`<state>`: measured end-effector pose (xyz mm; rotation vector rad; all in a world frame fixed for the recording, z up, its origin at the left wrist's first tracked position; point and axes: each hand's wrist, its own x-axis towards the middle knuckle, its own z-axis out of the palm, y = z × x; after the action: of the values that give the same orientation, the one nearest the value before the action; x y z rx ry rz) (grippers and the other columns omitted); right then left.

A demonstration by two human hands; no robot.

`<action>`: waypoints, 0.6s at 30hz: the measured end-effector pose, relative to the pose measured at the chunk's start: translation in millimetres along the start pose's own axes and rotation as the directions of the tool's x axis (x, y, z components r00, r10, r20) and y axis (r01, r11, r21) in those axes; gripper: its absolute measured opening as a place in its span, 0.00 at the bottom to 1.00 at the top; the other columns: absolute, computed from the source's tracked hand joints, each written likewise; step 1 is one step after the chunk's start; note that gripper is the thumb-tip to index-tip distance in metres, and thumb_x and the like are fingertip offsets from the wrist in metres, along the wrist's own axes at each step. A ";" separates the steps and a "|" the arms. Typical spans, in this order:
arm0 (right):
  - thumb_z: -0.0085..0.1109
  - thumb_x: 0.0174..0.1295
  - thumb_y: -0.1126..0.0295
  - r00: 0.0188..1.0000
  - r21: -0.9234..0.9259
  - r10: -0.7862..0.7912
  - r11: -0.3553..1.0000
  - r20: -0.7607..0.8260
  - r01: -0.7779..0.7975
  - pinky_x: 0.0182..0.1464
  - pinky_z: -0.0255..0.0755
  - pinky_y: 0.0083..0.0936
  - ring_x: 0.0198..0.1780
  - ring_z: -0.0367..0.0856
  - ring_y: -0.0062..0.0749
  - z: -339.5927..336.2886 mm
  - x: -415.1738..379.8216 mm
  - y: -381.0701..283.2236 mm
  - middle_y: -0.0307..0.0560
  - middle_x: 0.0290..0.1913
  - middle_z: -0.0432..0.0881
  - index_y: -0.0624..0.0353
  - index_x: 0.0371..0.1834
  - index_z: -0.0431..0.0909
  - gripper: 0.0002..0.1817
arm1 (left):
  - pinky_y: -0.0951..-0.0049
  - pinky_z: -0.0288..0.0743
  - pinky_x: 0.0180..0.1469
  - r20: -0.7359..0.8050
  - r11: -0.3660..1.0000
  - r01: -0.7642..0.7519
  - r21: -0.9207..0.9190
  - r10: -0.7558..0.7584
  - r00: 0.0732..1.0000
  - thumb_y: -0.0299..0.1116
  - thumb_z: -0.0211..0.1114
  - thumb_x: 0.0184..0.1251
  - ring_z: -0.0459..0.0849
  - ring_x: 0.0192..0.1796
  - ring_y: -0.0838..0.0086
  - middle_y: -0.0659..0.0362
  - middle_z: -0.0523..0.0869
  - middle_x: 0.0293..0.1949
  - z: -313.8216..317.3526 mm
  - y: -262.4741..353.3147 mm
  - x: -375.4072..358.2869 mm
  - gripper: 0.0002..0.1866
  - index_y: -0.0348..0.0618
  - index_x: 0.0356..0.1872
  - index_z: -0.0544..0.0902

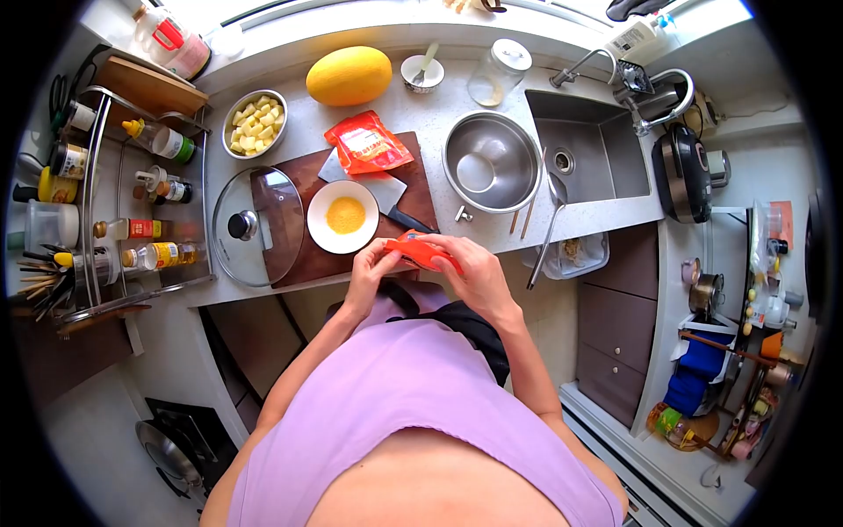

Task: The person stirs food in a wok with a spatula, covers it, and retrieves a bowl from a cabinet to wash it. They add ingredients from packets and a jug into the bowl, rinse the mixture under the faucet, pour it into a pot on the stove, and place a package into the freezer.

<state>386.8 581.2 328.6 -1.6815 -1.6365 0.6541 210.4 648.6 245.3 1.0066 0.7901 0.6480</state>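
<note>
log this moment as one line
left hand: holds small packet | right hand: holds small packet | white bowl: yellow grains inside | knife: partly under red bag

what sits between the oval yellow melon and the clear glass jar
In the head view, a small round white bowl with a pale-green-handled utensil in it.

Held packet (425, 253) of glossy plastic, shiny smooth metal bowl (516, 162), clear glass lid (269, 226), matt wood-look board (423, 180)

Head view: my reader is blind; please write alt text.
A person's left hand and right hand hold a red packet near a white bowl of yellow grains, which stands on a brown board with a cleaver and another red packet.
</note>
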 end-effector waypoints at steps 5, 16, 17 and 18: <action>0.58 0.61 0.68 0.968 0.124 0.237 0.961 0.086 -0.246 0.42 0.75 0.37 0.41 0.81 0.48 6.0 8.0 3.2 0.50 0.45 0.82 0.53 0.48 0.77 0.12 | 0.78 0.72 0.49 0.044 0.983 0.124 -0.136 -0.119 0.992 0.40 0.54 0.74 0.79 0.40 0.84 0.64 0.82 0.36 -18.6 -19.2 11.1 0.12 0.43 0.37 0.79; 0.63 0.57 0.65 0.982 -0.083 0.145 0.987 0.118 -0.136 0.45 0.74 0.36 0.44 0.80 0.47 11.0 12.0 2.1 0.50 0.39 0.80 0.57 0.47 0.76 0.16 | 0.82 0.73 0.42 -0.141 0.990 -0.020 -0.141 0.000 0.990 0.36 0.59 0.71 0.79 0.37 0.85 0.63 0.81 0.31 2.6 -1.4 11.8 0.09 0.42 0.35 0.74; 0.63 0.57 0.66 0.979 0.044 0.162 0.985 0.128 -0.169 0.46 0.74 0.36 0.44 0.80 0.47 11.0 14.0 1.1 0.51 0.40 0.80 0.57 0.47 0.76 0.15 | 0.81 0.73 0.42 -0.215 0.983 -0.043 -0.177 0.004 0.977 0.36 0.59 0.71 0.79 0.37 0.84 0.61 0.81 0.31 5.2 3.3 10.9 0.09 0.41 0.37 0.74; 0.62 0.57 0.68 0.974 0.170 0.177 0.965 0.139 -0.200 0.46 0.74 0.36 0.45 0.80 0.48 11.0 15.2 0.4 0.52 0.41 0.80 0.58 0.47 0.76 0.15 | 0.81 0.73 0.42 -0.214 0.983 -0.044 -0.176 0.005 0.977 0.36 0.59 0.71 0.79 0.37 0.84 0.61 0.81 0.31 3.8 6.7 10.6 0.09 0.41 0.37 0.74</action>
<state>379.8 597.7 323.0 -1.7027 -1.4590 0.9893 218.7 657.7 249.8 0.7912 0.8898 0.8433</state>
